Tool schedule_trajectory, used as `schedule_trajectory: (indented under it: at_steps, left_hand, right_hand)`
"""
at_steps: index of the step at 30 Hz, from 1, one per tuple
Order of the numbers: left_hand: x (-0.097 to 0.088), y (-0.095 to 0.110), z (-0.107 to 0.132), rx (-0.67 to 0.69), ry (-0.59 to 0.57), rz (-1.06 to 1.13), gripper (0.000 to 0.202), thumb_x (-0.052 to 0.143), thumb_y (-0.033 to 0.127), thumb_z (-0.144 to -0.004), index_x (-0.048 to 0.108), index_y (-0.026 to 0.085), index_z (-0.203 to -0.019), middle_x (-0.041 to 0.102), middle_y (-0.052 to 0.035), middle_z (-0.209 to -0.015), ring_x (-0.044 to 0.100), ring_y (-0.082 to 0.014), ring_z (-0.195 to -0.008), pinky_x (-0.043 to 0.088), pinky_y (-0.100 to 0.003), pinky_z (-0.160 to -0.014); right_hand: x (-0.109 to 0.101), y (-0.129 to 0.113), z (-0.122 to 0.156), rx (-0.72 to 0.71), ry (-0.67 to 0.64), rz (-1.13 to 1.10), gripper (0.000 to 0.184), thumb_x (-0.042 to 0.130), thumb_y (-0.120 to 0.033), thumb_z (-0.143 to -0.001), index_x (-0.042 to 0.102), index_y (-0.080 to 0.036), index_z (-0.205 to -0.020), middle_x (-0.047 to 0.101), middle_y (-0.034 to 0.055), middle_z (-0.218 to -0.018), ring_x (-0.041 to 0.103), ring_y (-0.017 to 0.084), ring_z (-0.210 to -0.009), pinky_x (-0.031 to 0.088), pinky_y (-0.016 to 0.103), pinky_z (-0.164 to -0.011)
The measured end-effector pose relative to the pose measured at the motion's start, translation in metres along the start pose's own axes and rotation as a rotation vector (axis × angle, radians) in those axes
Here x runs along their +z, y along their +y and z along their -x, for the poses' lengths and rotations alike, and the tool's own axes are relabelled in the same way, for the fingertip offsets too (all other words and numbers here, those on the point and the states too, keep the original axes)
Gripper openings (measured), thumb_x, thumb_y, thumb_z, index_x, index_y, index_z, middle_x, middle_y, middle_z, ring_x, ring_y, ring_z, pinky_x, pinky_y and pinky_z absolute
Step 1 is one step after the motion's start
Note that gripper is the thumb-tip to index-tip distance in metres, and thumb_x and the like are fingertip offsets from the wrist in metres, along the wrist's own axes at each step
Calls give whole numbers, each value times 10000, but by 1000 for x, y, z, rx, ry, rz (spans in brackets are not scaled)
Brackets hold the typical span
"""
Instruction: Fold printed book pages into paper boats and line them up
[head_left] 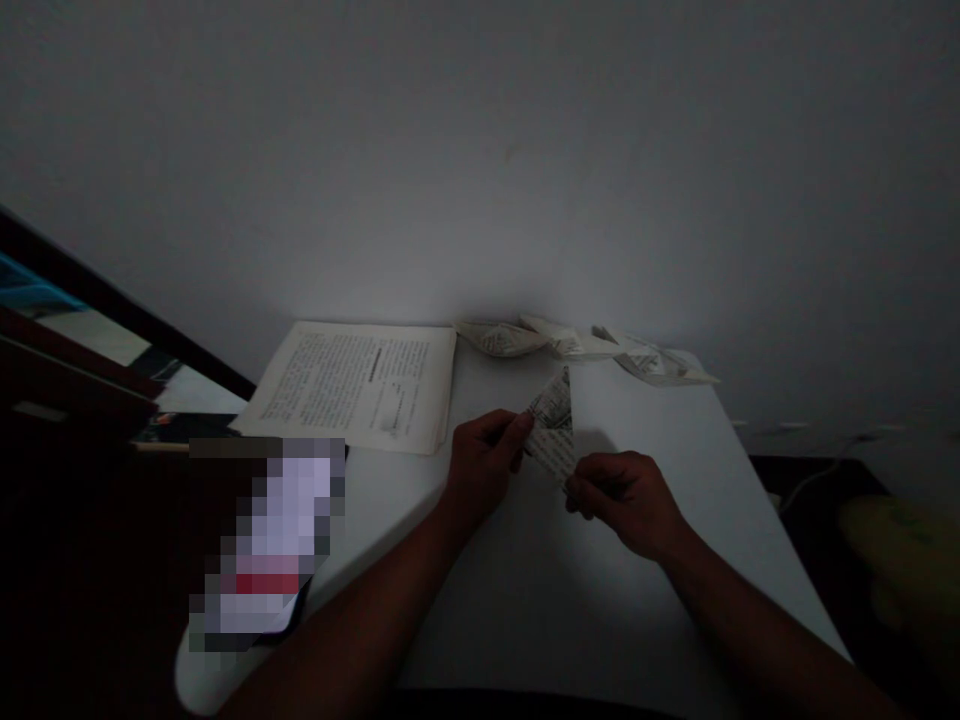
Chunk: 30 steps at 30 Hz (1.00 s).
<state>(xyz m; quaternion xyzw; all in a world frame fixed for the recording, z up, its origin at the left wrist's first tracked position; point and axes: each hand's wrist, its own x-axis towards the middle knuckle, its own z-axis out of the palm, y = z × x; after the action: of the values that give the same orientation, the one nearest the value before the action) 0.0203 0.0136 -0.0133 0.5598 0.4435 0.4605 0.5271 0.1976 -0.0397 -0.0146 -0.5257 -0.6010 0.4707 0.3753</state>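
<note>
Both my hands hold a folded piece of printed paper (553, 428) just above the white table (525, 580). My left hand (484, 465) pinches its left edge with thumb and fingers closed. My right hand (622, 500) pinches its lower corner, fingers curled shut. The paper is folded to a pointed, roughly triangular shape, tip up.
A stack of printed pages (352, 385) lies at the table's back left. Several folded paper boats (585, 345) sit in a row along the wall at the back. A blurred-out patch (262, 540) covers the table's left edge. Dark furniture stands at far left.
</note>
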Motion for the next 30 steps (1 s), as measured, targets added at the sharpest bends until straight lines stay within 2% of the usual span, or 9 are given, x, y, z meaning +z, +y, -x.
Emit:
schedule_trajectory:
  at_steps: [10,16,20,25,27,30]
  left_hand:
    - [0,-1,-2,-16,58,55,354,581,430,-832,586,148,-619,431,54,-451,387,-70,-432,307,-211,-454]
    - [-1,2,-5,-42,49,98,351,585,413,-828,563,146,-601,438,53,-440,385,-64,-424,311,-205,-453]
    - [-3,1,-9,-90,-47,169,369,564,437,-838,555,141,-618,487,36,-473,405,-65,-421,319,-206,-441]
    - [-1,0,-8,-120,-108,231,359,570,444,-829,557,139,-641,514,31,-506,417,-63,-411,330,-206,-430]
    - [1,0,-7,-120,-142,239,354,583,440,-819,561,135,-640,521,29,-521,425,-61,-421,338,-206,-439]
    - [3,1,-4,-132,-254,256,347,602,431,-806,572,126,-644,537,18,-544,447,-65,-451,353,-207,-464]
  right_hand:
    - [1,0,0,27,-17,-34,211,642,-309,-779,656,-153,-639,649,26,-537,528,92,-429,416,207,-418]
    - [0,2,0,18,-9,-90,239,658,-354,-784,661,-155,-652,653,29,-550,537,99,-443,424,216,-430]
    - [-1,6,-1,-38,10,-247,266,659,-419,-787,690,-155,-790,690,59,-646,555,124,-485,456,264,-472]
    - [-4,12,-1,-100,-8,-396,357,622,-498,-800,693,-152,-856,685,76,-696,560,155,-513,461,320,-518]
    - [-5,14,-1,-98,-9,-424,383,605,-517,-808,692,-150,-877,667,66,-677,562,165,-521,454,323,-525]
    - [-6,16,-1,-94,27,-409,317,594,-455,-841,693,-154,-852,620,34,-591,555,163,-520,444,307,-524]
